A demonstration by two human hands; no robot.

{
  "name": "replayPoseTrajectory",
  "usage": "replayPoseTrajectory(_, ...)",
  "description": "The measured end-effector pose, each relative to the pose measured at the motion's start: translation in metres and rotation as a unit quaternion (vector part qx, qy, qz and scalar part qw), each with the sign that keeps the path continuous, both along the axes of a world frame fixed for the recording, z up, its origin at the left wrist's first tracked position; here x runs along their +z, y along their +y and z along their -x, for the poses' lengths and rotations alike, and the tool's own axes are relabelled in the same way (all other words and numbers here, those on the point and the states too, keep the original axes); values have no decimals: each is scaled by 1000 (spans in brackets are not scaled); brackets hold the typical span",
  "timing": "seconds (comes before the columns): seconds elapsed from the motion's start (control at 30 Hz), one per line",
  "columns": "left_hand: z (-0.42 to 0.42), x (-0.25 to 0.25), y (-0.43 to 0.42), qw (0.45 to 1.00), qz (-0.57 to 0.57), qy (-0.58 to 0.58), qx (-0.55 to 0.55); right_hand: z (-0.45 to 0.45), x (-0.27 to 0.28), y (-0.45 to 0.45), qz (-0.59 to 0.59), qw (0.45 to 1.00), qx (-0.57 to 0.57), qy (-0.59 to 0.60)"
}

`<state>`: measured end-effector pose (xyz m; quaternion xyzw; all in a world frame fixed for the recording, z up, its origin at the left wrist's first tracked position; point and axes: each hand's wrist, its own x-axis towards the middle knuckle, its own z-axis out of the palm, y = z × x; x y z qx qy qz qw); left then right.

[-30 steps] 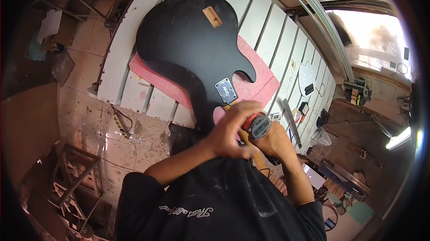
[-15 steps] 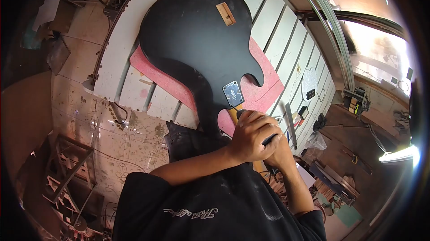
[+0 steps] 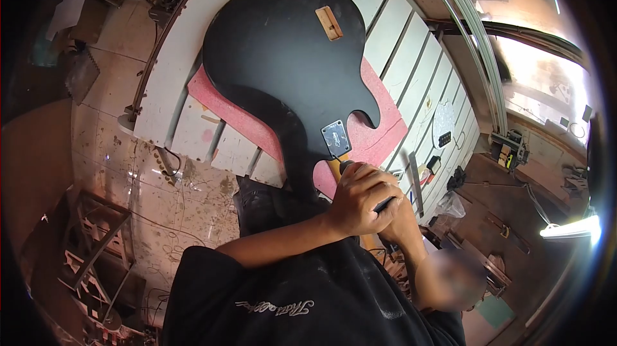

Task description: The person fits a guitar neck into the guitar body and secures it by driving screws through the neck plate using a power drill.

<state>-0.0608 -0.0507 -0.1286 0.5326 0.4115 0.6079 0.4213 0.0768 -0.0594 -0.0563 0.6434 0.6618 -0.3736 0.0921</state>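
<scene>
Just beyond the closed left hand (image 3: 364, 200), a thin tip (image 3: 337, 159) reaches the near corner of the metal plate (image 3: 334, 140) on the black guitar (image 3: 283, 56); contact is too small to tell! Those left fingers are wrapped round a dark tool (image 3: 384, 204); the right hand (image 3: 402, 221) sits behind and to their right, mostly covered, so how it closes I cannot tell. Danger spot, to my eye: a slanted push or a loose wrist could make the tip skid and score the black finish or the pale neck (image 3: 334, 170). Too hard a shove might slide the guitar on its pink sheet (image 3: 380, 143). And the lie of it: plate ahead of the grip, slightly left, guitar body spreading away beyond, neck running back beneath both hands.
</scene>
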Motion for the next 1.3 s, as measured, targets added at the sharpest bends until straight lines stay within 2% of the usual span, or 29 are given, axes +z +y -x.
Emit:
replayPoseTrajectory(0.07,1,-1,-2,1000,-2,-7,6,1,1,2,11,1000,11,-19)
replayPoseTrajectory(0.13,2,-2,-4,999,-3,-13,36,6,6,11,34,993,86,-69)
replayPoseTrajectory(0.17,2,-2,-7,999,-4,-13,38,6,5,12,33,993,88,-69)
replayPoseTrajectory(0.23,0,-4,-12,998,-4,-14,68,5,3,13,80,982,95,-140)
replayPoseTrajectory(0.4,3,-18,-26,996,-63,-3,70,10,8,14,41,985,100,-134)
replayPoseTrajectory(0.47,5,-36,-30,991,-2,-130,38,16,20,12,43,993,32,-107)
replayPoseTrajectory(0.53,5,-54,-33,948,141,-284,33,13,26,-6,27,994,-25,-100)
replayPoseTrajectory(0.6,12,-86,-26,945,266,-187,26,3,34,-31,10,992,-121,15)
replayPoseTrajectory(0.7,-12,-87,-16,951,301,-16,-67,-23,45,-72,17,977,-208,48)
replayPoseTrajectory(0.73,-26,-84,-15,952,295,-8,-81,-31,48,-86,26,968,-241,64)
replayPoseTrajectory(0.8,-63,-87,-14,950,230,115,-175,-54,50,-116,14,966,-252,55)
replayPoseTrajectory(0.83,-86,-96,-13,944,211,104,-233,-64,52,-129,-5,962,-268,57)
replayPoseTrajectory(0.87,-107,-98,-10,942,207,110,-242,-76,52,-141,-7,956,-287,60)
replayPoseTrajectory(0.93,-150,-99,-7,913,109,230,-319,-98,54,-164,-13,943,-325,68)
replayPoseTrajectory(0.97,-170,-103,-8,909,104,234,-328,-109,52,-176,-8,940,-338,53)
replayPoseTrajectory(1.03,-208,-113,-9,859,49,368,-353,-130,43,-201,-6,933,-358,38)
replayPoseTrajectory(1.1,-236,-124,-10,841,19,402,-360,-146,29,-226,-22,894,-442,68)
replayPoseTrajectory(1.2,-266,-136,-12,811,-22,459,-363,-160,27,-247,-63,860,-498,96)
replayPoseTrajectory(1.27,-277,-137,-14,760,-89,531,-363,-175,15,-262,-46,851,-514,101)
replayPoseTrajectory(1.3,-282,-136,-15,757,-89,534,-366,-180,10,-267,-27,845,-525,101)
